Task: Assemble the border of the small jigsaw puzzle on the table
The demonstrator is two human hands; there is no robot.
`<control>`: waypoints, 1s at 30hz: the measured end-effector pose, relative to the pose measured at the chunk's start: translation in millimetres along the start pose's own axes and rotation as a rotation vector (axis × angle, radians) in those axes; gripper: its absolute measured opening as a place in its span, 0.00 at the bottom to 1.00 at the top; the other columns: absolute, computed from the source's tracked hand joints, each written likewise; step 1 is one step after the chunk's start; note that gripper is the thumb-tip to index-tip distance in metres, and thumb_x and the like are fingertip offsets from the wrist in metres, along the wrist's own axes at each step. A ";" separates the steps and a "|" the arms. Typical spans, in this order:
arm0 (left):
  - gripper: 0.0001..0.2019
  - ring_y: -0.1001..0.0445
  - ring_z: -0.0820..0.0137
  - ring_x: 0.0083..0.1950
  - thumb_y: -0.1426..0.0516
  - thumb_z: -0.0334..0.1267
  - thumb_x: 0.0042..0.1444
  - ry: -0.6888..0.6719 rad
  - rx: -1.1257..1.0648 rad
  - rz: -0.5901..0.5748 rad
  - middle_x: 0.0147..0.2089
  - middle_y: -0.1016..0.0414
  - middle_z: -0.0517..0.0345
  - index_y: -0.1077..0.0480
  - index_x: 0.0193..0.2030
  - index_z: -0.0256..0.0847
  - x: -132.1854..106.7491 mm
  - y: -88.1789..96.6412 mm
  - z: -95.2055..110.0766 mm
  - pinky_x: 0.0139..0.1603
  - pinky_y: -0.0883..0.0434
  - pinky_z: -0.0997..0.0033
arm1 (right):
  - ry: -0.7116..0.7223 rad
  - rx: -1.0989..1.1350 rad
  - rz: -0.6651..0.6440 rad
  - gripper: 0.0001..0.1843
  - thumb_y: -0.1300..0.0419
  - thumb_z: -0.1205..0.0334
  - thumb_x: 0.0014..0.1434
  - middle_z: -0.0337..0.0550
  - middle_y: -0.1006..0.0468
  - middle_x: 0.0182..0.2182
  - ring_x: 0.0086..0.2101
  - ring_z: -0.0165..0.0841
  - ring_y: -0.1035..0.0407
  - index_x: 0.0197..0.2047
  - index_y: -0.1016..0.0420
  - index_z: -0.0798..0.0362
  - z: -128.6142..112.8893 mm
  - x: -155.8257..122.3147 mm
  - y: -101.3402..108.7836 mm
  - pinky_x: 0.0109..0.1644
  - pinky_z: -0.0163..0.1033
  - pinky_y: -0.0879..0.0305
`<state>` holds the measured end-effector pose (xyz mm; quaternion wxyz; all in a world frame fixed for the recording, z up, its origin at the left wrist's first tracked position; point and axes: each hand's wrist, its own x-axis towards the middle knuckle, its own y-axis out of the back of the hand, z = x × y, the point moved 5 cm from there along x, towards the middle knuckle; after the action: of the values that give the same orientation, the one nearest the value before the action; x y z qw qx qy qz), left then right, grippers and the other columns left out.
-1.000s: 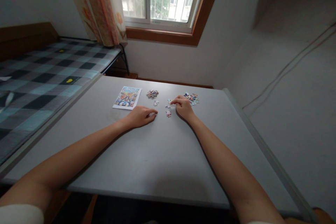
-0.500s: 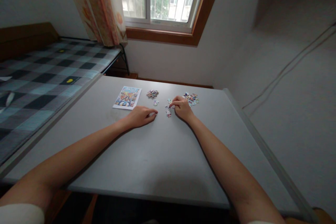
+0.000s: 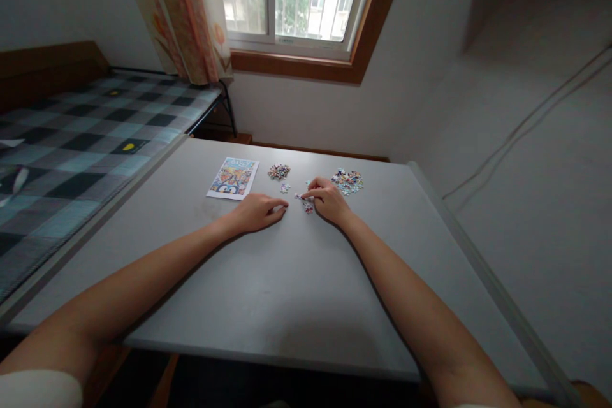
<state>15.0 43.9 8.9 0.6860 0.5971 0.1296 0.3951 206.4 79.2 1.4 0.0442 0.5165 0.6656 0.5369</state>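
My left hand (image 3: 261, 211) rests on the grey table with thumb and forefinger apart and nothing between them. My right hand (image 3: 329, 203) has its forefinger reaching left and the other fingers curled. At that fingertip is a small jigsaw puzzle piece (image 3: 297, 196), flat on the table; the thumb's grip is hard to see. Just below lies a small cluster of puzzle pieces (image 3: 308, 207). A few more pale pieces (image 3: 285, 188) lie between the hands, farther back. Part of another pale piece is hidden behind my right hand.
A heap of puzzle pieces (image 3: 279, 171) sits at the back middle, and a wider heap (image 3: 348, 181) beyond my right hand. Left of them lies a printed picture sheet (image 3: 233, 178). A bed with a checked cover (image 3: 157, 120) adjoins the table's left; a window (image 3: 310, 0) is ahead.
My right hand has shifted slightly left, and the puzzle piece at its fingertip has slid left with it. My left hand stays in place.
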 end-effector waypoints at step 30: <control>0.16 0.26 0.71 0.27 0.49 0.41 0.63 -0.012 0.005 0.007 0.28 0.22 0.56 0.23 0.51 0.41 -1.3 0.4 0.9 0.31 0.36 0.75 | -0.235 0.113 0.297 0.23 0.50 0.79 0.52 0.44 0.27 0.32 0.37 0.35 0.34 0.36 0.16 0.49 15.2 0.3 9.6 0.47 0.43 0.37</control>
<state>14.6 42.4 9.1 0.6837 0.6017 0.1244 0.3938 221.7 88.6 2.5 0.0129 0.6699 0.6012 0.4354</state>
